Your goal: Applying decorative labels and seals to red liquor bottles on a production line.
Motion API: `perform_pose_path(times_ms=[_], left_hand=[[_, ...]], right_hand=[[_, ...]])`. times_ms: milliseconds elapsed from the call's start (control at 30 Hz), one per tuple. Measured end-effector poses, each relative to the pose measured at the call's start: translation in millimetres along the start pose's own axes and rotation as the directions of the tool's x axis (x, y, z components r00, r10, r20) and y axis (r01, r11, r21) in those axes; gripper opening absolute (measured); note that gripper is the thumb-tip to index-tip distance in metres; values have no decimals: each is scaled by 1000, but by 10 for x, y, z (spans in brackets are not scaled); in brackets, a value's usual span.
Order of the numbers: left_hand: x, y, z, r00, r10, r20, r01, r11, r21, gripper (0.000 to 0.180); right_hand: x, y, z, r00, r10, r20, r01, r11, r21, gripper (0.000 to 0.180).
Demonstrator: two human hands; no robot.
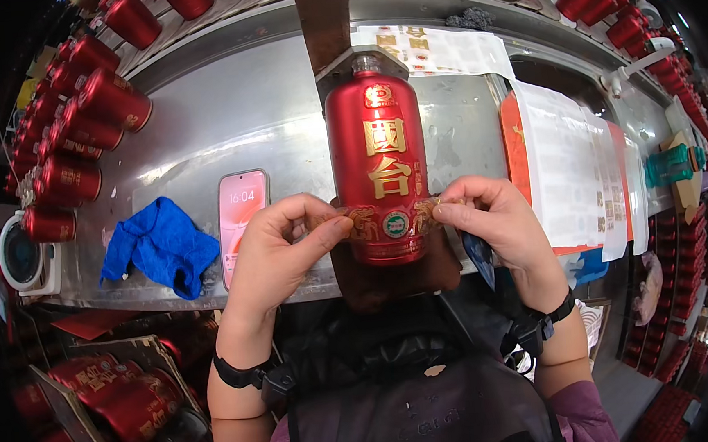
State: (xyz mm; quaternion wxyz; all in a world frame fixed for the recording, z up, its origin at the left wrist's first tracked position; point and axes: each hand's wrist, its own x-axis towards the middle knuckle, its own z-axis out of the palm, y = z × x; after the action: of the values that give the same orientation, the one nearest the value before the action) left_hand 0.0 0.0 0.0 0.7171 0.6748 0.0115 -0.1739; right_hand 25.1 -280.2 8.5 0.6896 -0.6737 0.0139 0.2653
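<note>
A red bottle (375, 113) with gold characters lies in front of me, its clear neck pointing away. Around its lower part runs a thin clear decal strip (364, 220) with gold figures. My left hand (281, 238) pinches the strip's left end between thumb and fingertips. On the other side, my right hand (492, 219) pinches the right end against the bottle's flank. A dark blue pointed flat piece (479, 257) hangs below the right palm; how it is held is hidden. Beneath the bottle's base is a brown padded support (444, 274).
Left of the bottle are a phone (242, 204) and a crumpled blue cloth (163, 247) on the metal table (201, 141). White decal sheets (567, 157) lie over an orange-red board at right. Many red bottles (115, 98) stand around the far and left edges.
</note>
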Motion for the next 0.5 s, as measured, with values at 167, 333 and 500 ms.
perform_pose_path(times_ms=[167, 333, 500], left_hand=[[1, 4, 8, 1000, 2, -12, -3, 1000, -16, 7], [12, -28, 6, 1000, 8, -4, -8, 999, -52, 7], [24, -67, 8, 1000, 7, -1, -7, 994, -108, 6]], right_hand=[[21, 21, 0, 1000, 3, -1, -3, 1000, -12, 12], [38, 11, 36, 1000, 2, -11, -2, 1000, 0, 13], [62, 47, -5, 1000, 11, 3, -11, 1000, -28, 13]])
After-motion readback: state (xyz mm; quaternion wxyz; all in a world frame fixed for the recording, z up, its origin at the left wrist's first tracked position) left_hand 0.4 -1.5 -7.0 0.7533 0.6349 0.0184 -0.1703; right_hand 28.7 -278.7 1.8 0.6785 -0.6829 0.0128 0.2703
